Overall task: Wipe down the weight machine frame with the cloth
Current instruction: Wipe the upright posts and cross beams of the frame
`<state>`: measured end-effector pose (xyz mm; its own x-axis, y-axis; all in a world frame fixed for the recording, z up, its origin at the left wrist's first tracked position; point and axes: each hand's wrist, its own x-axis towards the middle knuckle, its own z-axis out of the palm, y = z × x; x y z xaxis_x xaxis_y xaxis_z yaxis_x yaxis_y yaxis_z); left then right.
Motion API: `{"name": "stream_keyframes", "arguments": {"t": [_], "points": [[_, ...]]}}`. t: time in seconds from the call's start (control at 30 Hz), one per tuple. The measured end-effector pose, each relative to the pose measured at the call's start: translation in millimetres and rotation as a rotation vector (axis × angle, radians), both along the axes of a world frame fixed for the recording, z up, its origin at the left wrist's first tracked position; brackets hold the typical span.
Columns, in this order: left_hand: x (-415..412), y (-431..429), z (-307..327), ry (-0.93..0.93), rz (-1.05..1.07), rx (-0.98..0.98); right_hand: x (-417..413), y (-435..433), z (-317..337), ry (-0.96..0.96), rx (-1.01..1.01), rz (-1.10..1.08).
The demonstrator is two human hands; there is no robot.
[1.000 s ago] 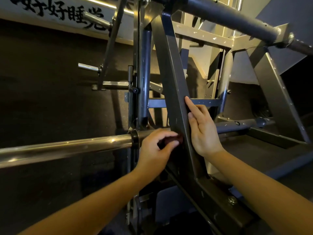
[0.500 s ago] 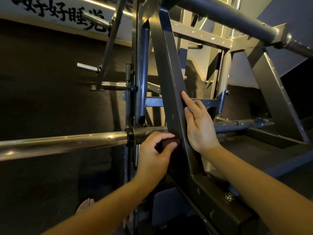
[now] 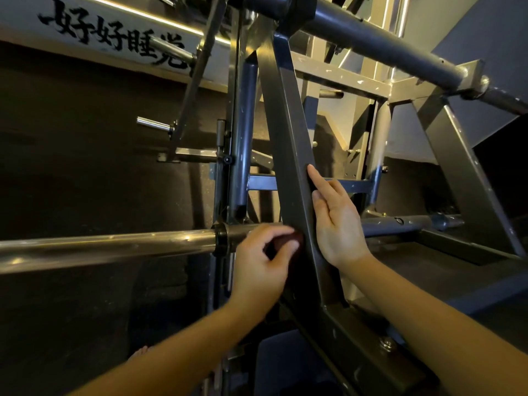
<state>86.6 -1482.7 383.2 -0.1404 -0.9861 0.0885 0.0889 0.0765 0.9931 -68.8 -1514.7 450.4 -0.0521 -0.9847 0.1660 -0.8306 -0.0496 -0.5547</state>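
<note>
The weight machine frame [image 3: 288, 132] presents a slanted rectangular beam at centre view. It rises from a bolted base plate [image 3: 387, 343] at the lower right to a round cross tube [image 3: 385, 50] at the top.

Left hand [image 3: 261, 261]: fingers and thumb are curled and pinch the cloth [image 3: 289, 242], a small dark reddish wad. The cloth is pressed against the left edge of the slanted beam, at the level where the chrome bar [image 3: 114, 247] meets the frame. Most of the cloth is hidden in the grip.

Right hand [image 3: 338, 224]: fingers are straight and lie flat along the right edge of the same beam, directly opposite the cloth. It holds nothing. The index fingertip reaches higher up the beam than the cloth.

Only the width of the beam separates the two hands.

Black lettering [image 3: 114, 38] runs along the wall at the upper left.
</note>
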Motion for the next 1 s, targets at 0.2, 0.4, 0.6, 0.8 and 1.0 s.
{"name": "stream_keyframes", "arguments": {"t": [0.2,0.4,0.6,0.8,1.0], "points": [[-11.0,-68.4,16.7,-0.065,0.19,-0.074,3.4,1.3,0.5,0.044,-0.018,-0.016],[5.9,33.1,-0.7,-0.052,-0.064,-0.044,3.2,0.4,1.5,0.046,0.001,-0.029],[1.1,-58.3,12.6,-0.099,0.067,-0.044,3.4,0.4,-0.1,0.058,-0.019,-0.035],[6.4,37.9,-1.7,0.012,-0.065,-0.031,3.7,1.3,2.2,0.056,-0.02,-0.03],[0.9,-4.2,1.3,-0.065,-0.001,-0.042,2.3,0.6,0.1,0.087,-0.045,-0.031]]}}
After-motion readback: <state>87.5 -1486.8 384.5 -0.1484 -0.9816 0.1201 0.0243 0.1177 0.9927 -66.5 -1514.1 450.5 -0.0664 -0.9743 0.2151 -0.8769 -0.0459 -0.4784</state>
